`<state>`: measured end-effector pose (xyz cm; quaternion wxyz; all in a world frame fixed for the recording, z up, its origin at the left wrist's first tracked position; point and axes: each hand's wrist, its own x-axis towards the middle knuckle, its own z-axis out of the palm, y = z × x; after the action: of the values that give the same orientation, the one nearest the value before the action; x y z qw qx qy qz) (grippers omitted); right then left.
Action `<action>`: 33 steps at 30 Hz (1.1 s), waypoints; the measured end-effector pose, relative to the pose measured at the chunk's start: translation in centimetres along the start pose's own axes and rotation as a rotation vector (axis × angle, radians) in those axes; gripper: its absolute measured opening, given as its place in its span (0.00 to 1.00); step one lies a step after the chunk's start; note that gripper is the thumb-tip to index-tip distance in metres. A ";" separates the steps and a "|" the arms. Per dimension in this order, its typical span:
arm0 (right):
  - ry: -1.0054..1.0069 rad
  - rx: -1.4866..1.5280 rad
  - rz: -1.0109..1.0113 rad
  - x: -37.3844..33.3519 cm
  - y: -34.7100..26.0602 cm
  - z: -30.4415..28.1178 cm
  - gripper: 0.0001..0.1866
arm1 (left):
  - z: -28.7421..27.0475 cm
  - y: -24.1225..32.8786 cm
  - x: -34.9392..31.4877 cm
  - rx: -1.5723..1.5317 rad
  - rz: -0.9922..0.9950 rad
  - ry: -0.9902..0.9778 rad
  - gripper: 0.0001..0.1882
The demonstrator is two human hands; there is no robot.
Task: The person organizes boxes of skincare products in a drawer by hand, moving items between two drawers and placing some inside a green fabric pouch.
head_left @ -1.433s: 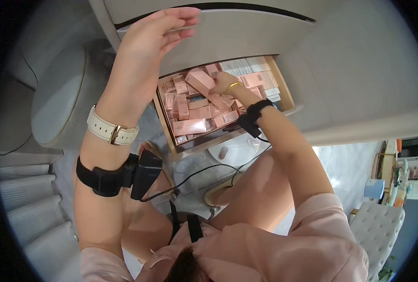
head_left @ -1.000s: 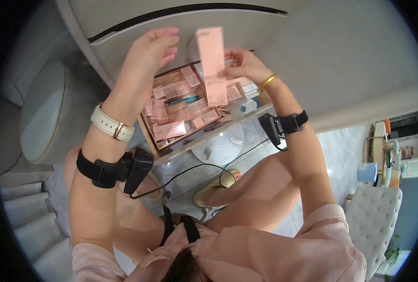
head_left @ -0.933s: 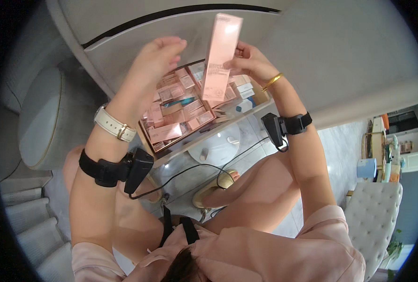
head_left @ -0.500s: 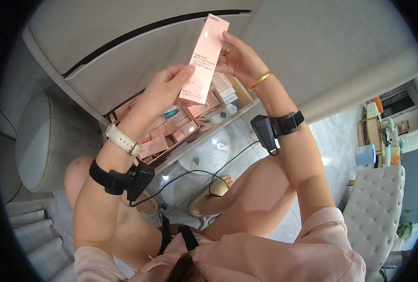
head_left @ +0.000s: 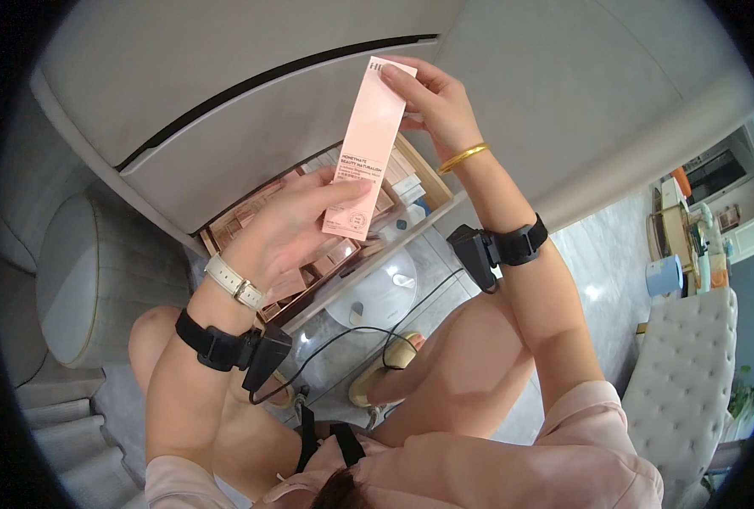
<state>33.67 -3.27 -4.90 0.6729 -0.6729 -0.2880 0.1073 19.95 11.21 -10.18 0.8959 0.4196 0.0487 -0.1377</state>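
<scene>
A tall, slim pink carton (head_left: pixel 367 136) is held up in front of me, its printed face toward me and its top leaning slightly right. My left hand (head_left: pixel 296 216) grips the lower end, thumb across the front and the other fingers mostly hidden. At the upper end my right hand (head_left: pixel 435 102) pinches the carton, thumb on the front near the top and fingers behind. Below the carton an open drawer (head_left: pixel 432 165) holds several pink boxes (head_left: pixel 335 257) and some white ones (head_left: pixel 407 188). My left hand and wrist cover part of the drawer.
Grey cabinet fronts (head_left: pixel 250 110) rise beyond the drawer. To the left stands a round upholstered stool (head_left: pixel 80 280). A round white disc-shaped object (head_left: pixel 377 293) lies on the tiled floor below the drawer. A black cable (head_left: pixel 335 339) hangs between my forearms. On the right is a tufted bench (head_left: pixel 682 373).
The carton has come lower and nearer to me, its front now turned more squarely to my view. My right thumb has moved from the side edge onto the front.
</scene>
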 end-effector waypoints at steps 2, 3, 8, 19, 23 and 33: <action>0.023 -0.029 0.007 0.2 -0.1 -0.2 0.21 | 0.4 -0.3 0.0 0.041 0.021 -0.025 0.20; 0.039 -0.060 0.013 0.4 -0.1 -0.4 0.21 | 0.6 -0.4 0.1 0.079 0.047 -0.048 0.20; 0.049 -0.070 0.027 1.5 0.3 -1.2 0.22 | 1.5 -0.6 1.1 0.060 0.059 -0.024 0.20; -0.649 -1.113 -0.464 1.9 6.1 -1.6 0.35 | -1.1 -0.8 2.3 0.113 -0.054 0.270 0.14; -0.707 -1.080 -0.457 -0.1 7.3 -0.4 0.27 | -1.3 -1.6 2.9 0.020 -0.065 0.305 0.14; -0.758 -1.671 -0.310 0.7 18.3 -4.1 0.15 | 4.4 1.8 2.2 0.143 0.472 0.650 0.19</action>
<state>40.90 -5.08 -22.15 -0.1623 -0.8130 -0.5590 -0.0135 22.44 8.55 -6.47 0.8093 0.5023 0.2219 0.2084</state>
